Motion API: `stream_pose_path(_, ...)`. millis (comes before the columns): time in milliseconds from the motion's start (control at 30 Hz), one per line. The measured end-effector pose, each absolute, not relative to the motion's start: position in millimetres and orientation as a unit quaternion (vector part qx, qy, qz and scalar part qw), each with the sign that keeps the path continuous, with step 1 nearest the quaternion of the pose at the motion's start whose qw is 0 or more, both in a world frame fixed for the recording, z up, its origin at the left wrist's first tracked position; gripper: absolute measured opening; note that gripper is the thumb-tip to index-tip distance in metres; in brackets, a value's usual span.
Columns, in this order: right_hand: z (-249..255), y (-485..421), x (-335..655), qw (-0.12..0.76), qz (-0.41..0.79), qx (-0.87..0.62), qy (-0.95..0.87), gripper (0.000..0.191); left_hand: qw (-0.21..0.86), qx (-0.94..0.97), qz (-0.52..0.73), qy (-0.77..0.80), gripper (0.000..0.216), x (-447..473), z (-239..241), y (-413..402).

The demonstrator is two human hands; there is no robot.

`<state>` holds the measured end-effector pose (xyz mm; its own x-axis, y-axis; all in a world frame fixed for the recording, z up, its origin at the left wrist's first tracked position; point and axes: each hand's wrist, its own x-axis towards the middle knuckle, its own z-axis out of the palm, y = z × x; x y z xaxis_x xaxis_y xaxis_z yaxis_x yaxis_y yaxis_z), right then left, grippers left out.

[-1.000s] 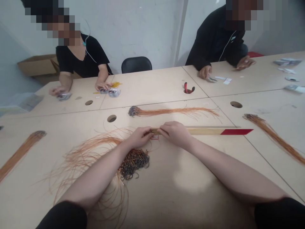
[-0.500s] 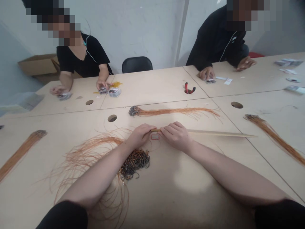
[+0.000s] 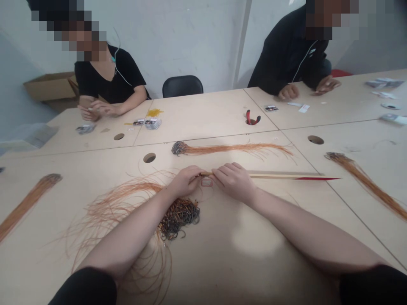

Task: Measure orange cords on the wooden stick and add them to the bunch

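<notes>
My left hand (image 3: 187, 180) is closed at the left end of a thin wooden stick (image 3: 273, 176), thumb and fingertips pinched together. Just to its right, my right hand (image 3: 234, 182) wraps round the same stick, which sticks out to the right with a red stretch near its tip. Whatever small piece lies between the fingertips is too small to make out. A small red-outlined label (image 3: 206, 183) shows on the table below the hands. Under and beside my left forearm lies a heap of fish hooks (image 3: 181, 216) with loose orange lines (image 3: 127, 190) fanning left.
Beyond my hands lies a bundle of hooks with orange lines (image 3: 229, 148); other bundles lie at left (image 3: 32, 203) and right (image 3: 365, 178). Red-handled pliers (image 3: 253, 117) stand in a table hole. Two people work across the table near small plastic boxes (image 3: 153, 123).
The stick has turned in my fingers, so red now shows near its right tip. Across the table, the left person's hands came together; the right person's hand left a small box.
</notes>
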<state>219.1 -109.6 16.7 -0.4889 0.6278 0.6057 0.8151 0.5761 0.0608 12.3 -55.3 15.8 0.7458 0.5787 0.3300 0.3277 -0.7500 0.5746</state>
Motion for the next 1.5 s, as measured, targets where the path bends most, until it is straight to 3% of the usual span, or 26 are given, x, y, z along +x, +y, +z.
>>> stream_pose_path(233, 16, -107, 223, 0.307, -0.157, -0.38, -0.858, 0.02, 0.357, 0.855, 0.219, 0.307, 0.02, 12, 19, -59)
stream_pose_path(500, 12, -100, 226, 0.268, -0.138, -0.366, -0.88, 0.022, 0.555, 0.728, 0.209, 0.344, 0.017, 20, 14, -56)
stream_pose_path(733, 15, -97, 226, 0.255, -0.101, -0.38, -0.884, 0.027, 0.661, 0.609, 0.25, 0.361, 0.014, 21, 14, -53)
stream_pose_path(900, 14, -97, 226, 0.245, -0.061, -0.398, -0.882, 0.043, 0.687, 0.573, 0.26, 0.363, 0.016, 21, 13, -51)
stream_pose_path(1500, 19, -89, 235, 0.256, 0.077, -0.367, -0.891, 0.036, 0.708, 0.567, 0.235, 0.35, 0.016, 21, 17, -50)
